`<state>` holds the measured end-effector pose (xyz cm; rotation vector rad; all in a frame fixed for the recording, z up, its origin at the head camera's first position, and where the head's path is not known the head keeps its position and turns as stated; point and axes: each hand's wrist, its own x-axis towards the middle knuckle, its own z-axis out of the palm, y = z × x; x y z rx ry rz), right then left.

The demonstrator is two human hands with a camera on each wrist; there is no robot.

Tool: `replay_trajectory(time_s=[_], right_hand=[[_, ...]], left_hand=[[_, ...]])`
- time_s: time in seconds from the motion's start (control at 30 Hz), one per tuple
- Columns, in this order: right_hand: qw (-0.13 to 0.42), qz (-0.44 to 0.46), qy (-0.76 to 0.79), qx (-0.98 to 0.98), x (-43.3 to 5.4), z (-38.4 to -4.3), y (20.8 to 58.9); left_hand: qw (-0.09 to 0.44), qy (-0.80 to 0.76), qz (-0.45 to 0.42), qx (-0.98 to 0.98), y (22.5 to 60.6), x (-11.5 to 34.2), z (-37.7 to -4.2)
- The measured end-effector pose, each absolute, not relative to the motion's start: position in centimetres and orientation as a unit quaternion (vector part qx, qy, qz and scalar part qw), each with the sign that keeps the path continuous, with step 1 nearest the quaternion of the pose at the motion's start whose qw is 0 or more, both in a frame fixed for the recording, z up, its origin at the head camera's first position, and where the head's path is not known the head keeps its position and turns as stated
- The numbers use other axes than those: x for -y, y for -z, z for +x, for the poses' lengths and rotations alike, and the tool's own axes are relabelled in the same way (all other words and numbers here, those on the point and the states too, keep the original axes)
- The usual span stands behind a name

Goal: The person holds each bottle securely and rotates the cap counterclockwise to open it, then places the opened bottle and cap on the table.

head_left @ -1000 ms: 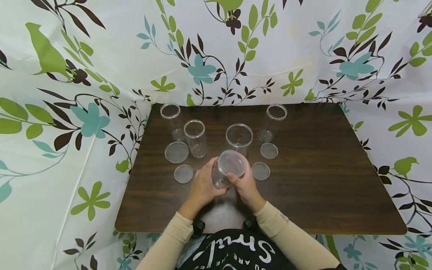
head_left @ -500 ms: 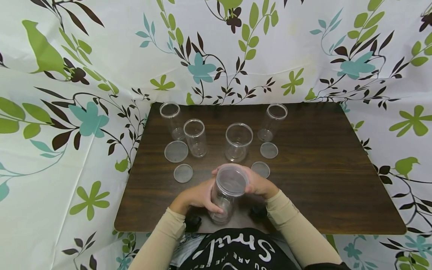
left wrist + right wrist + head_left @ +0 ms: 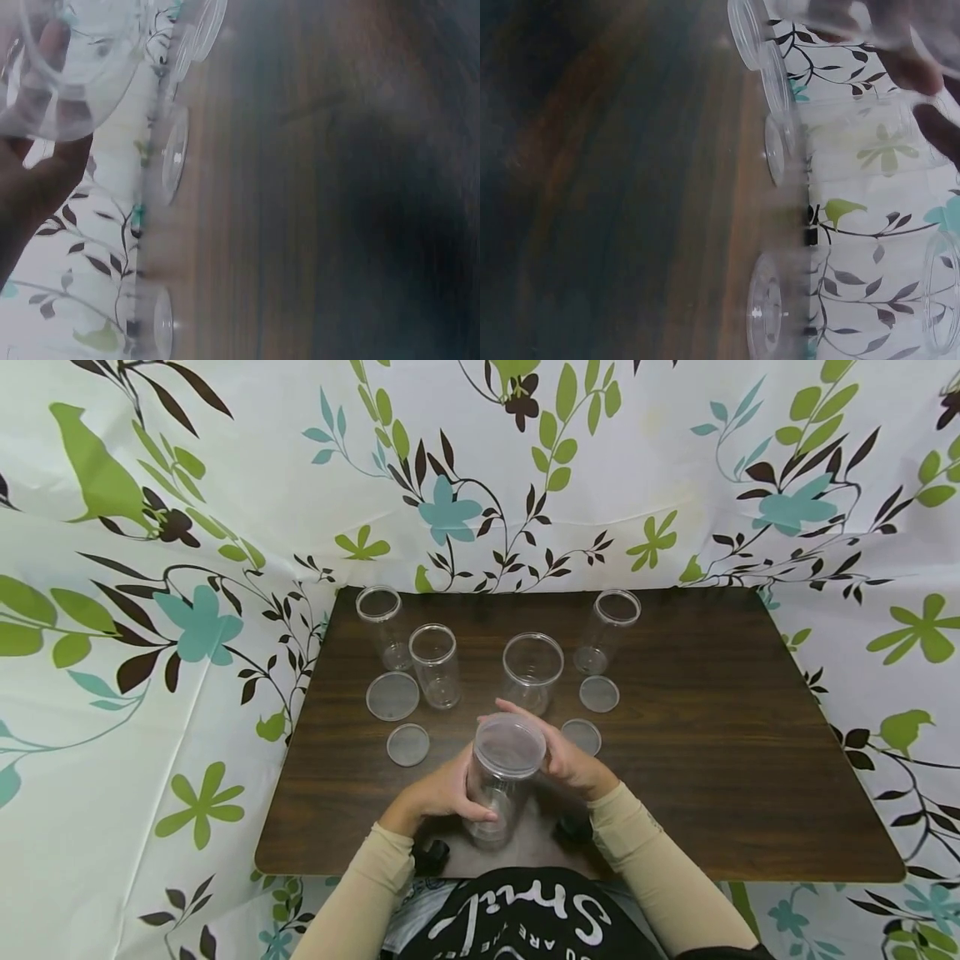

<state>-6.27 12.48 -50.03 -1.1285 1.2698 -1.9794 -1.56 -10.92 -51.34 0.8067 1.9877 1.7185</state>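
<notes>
In the head view, a clear plastic jar [image 3: 491,814] with a translucent lid [image 3: 510,745] on its top stands nearly upright near the front of the table. My left hand [image 3: 442,789] grips the left side of its body, with the thumb across the front. My right hand [image 3: 573,760] holds the jar's upper right side, its fingers reaching behind the lid. The jar's bottom [image 3: 67,112] appears above the table at the upper left of the left wrist view. At the upper right of the right wrist view, fingers [image 3: 915,71] show against the clear plastic.
Open clear jars stand behind: two at left [image 3: 378,631] [image 3: 437,672], a wide jar [image 3: 532,668] at centre and a tall jar [image 3: 607,631] at right. Several lids lie flat, including a large lid [image 3: 392,696] and a partly hidden lid [image 3: 583,737]. The brown table [image 3: 735,760] extends right.
The lidded jar has come down toward the table's front and turned more upright. My right hand has shifted from the front of the lid to its right and back.
</notes>
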Motion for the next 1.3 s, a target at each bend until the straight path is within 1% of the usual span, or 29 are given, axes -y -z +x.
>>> replay_trajectory(time_s=[0.07,0.2,0.27,0.33,0.43,0.57,0.63,0.7,0.8,0.83,0.9,0.97,1.0,1.07,1.13,1.2,1.3], right_hand=[[0.226,-0.378,0.757,-0.483,-12.2,-5.9,50.2],[0.149,-0.294,0.781,-0.53,-11.1,-4.8,50.2],[0.13,-0.267,0.776,-0.556,-10.6,-4.3,50.0],[0.117,-0.249,0.763,-0.585,-10.1,-4.0,49.9],[0.1,-0.213,0.746,-0.623,-9.5,-3.7,49.7],[0.079,-0.179,0.738,-0.645,-9.2,-3.6,49.4],[0.087,-0.201,0.732,-0.645,-9.5,-3.9,49.3],[0.108,-0.249,0.723,-0.635,-10.1,-4.3,49.1],[0.184,-0.347,0.714,-0.58,-10.9,-5.2,48.8],[0.214,-0.375,0.71,-0.556,-11.2,-5.5,48.7],[0.273,-0.417,0.705,-0.505,-11.5,-6.0,48.5],[0.313,-0.446,0.691,-0.475,-11.6,-6.4,48.6],[0.324,-0.457,0.684,-0.468,-11.6,-6.5,48.6],[0.335,-0.464,0.678,-0.461,-11.6,-6.8,48.8],[0.335,-0.457,0.687,-0.455,-11.6,-6.9,49.2],[0.329,-0.432,0.713,-0.443,-11.6,-7.0,49.7],[0.31,-0.372,0.766,-0.423,-11.5,-6.8,50.3]], left_hand=[[0.164,-0.62,0.25,-0.726,51.3,11.1,-1.5],[0.072,-0.59,0.174,-0.785,51.6,11.2,-1.5],[0.033,-0.564,0.144,-0.813,51.9,11.0,-1.6],[0.008,-0.533,0.123,-0.837,52.2,10.7,-1.6],[-0.008,-0.495,0.116,-0.861,52.3,10.2,-1.5],[0.009,-0.487,0.14,-0.862,52.1,9.9,-1.2],[0.037,-0.515,0.164,-0.84,51.3,10.0,-1.0],[0.072,-0.546,0.197,-0.811,51.2,10.5,-1.0],[0.154,-0.582,0.255,-0.756,50.8,11.4,-1.0],[0.182,-0.588,0.279,-0.737,51.2,11.7,-1.2],[0.241,-0.599,0.32,-0.693,51.2,11.9,-1.3],[0.287,-0.609,0.347,-0.654,51.2,11.9,-1.3],[0.301,-0.615,0.357,-0.635,51.2,11.8,-1.4],[0.311,-0.625,0.362,-0.618,51.4,11.7,-1.4],[0.301,-0.636,0.352,-0.618,51.4,11.7,-1.5],[0.277,-0.638,0.33,-0.638,51.5,11.8,-1.5],[0.226,-0.632,0.281,-0.686,51.6,12.0,-1.5]])
